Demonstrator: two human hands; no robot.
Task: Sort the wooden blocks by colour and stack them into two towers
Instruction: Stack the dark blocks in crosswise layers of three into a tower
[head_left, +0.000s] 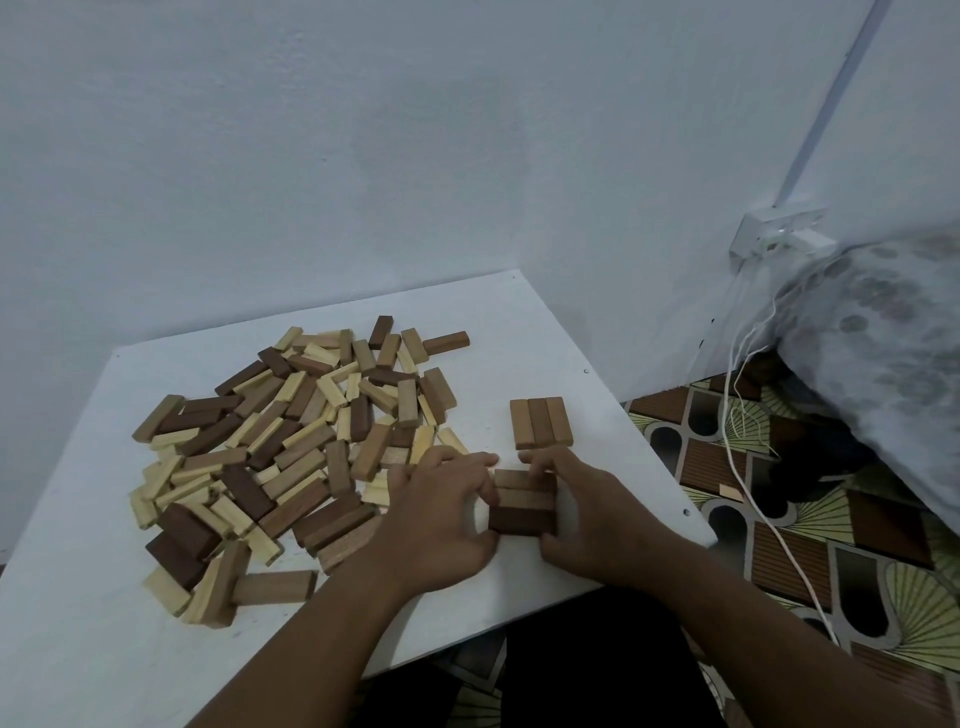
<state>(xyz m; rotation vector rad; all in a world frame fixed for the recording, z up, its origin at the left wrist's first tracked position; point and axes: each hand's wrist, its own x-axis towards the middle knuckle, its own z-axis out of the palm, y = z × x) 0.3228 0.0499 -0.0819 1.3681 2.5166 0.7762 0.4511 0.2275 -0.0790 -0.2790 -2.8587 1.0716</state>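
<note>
A loose pile of wooden blocks (291, 447), pale and dark brown mixed, covers the left and middle of the white board (545, 332). Three brown blocks (540, 422) lie side by side as a flat row at the right. Just in front of that row sits another set of three brown blocks (522, 501), side by side. My left hand (441, 519) grips this set from the left and my right hand (587, 514) grips it from the right, fingers curled over its ends.
The board's right edge is close to the two brown sets. Beyond it lies a patterned floor mat (779, 545) with a white cable (748, 493). A grey patterned cushion (883, 374) and a wall socket (774, 236) are at the right. The wall stands right behind the board.
</note>
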